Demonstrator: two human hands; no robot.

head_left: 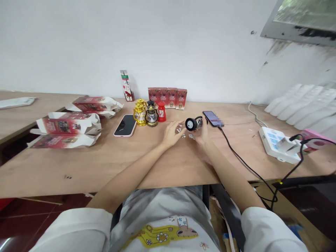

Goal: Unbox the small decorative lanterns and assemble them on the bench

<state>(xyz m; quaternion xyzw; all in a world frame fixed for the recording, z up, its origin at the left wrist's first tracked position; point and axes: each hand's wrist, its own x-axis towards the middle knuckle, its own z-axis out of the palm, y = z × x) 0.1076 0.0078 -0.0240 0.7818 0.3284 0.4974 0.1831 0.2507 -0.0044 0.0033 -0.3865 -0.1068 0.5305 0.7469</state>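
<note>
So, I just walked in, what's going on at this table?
Someone is sitting at the table, handling a small black lantern. Their right hand holds it tipped over, its round base facing out. The left hand is beside some small pale discs on the tabletop. More lanterns in gold, black and red stand upright off to the left, with red boxes behind them near the wall.

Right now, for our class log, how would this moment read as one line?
right grip: holding black lantern, tipped sideways | left grip: near small round pieces, contact unclear | nearby: standing lanterns, red boxes
</note>
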